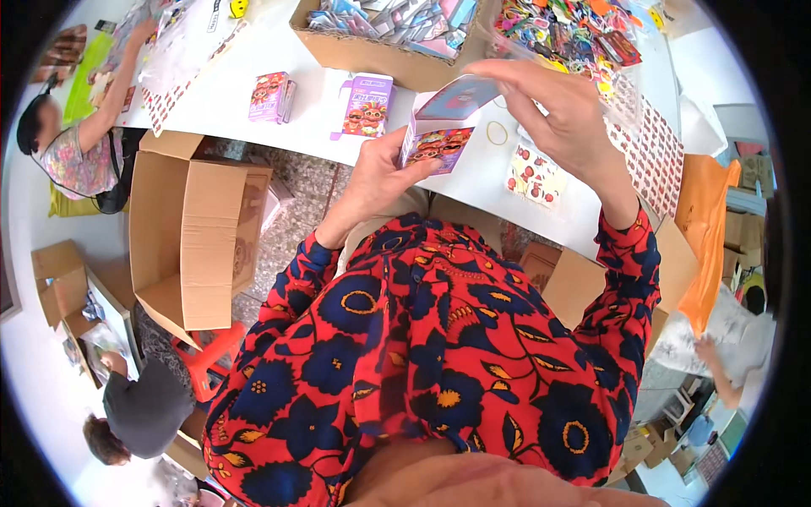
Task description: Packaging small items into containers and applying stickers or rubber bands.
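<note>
My left hand [380, 175] is closed around a small purple carton [438, 150] with a colourful cartoon print, held tilted over the table's near edge. My right hand [564, 118] pinches a flat blue-grey packet [460, 98] with a pinkish mark, its lower edge at the top of the carton. Whether the packet reaches inside the carton, I cannot tell. To the left lie another purple carton [368, 103] with a flap out and a small stack of printed cards or boxes [269, 97]. Below my right hand is a cream sheet with red pictures [537, 176].
At the back stands a cardboard box [372, 61] of flat packets. Beside it, a clear bag [498, 42] holds colourful small items. A rubber band [497, 133] and sticker sheets [655, 152] lie on the white table [317, 145]. An open carton [207, 245] stands below left; other people work nearby.
</note>
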`<state>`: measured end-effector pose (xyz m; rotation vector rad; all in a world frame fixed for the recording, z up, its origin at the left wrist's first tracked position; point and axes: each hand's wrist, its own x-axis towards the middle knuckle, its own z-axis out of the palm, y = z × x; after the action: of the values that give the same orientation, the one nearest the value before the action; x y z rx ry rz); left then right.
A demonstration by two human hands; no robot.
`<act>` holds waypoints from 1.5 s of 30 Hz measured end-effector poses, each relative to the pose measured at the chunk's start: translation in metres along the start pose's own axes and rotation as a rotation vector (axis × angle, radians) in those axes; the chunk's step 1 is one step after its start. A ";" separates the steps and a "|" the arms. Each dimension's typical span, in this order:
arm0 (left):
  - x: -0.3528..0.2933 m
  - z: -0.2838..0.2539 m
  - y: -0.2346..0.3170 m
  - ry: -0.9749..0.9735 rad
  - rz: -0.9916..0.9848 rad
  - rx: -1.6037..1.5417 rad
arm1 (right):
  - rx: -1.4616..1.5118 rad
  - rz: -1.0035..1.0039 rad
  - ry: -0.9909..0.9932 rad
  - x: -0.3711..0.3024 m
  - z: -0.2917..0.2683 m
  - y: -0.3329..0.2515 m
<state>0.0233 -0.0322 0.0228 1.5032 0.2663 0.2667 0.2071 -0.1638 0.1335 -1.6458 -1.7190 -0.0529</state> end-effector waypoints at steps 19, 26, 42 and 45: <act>0.009 -0.005 0.000 -0.072 -0.039 0.112 | -0.024 -0.025 0.068 -0.026 0.040 0.006; 0.012 -0.004 -0.003 -0.023 -0.047 -0.114 | 0.062 0.020 0.125 -0.029 0.025 0.035; 0.018 -0.006 -0.009 0.013 -0.136 -0.043 | -0.744 0.661 0.035 -0.090 -0.048 0.306; 0.021 -0.006 -0.012 -0.006 -0.124 -0.059 | -0.830 0.588 0.035 -0.088 -0.045 0.313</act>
<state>0.0408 -0.0201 0.0105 1.4234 0.3429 0.1690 0.4940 -0.2061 -0.0206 -2.6716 -1.1629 -0.5679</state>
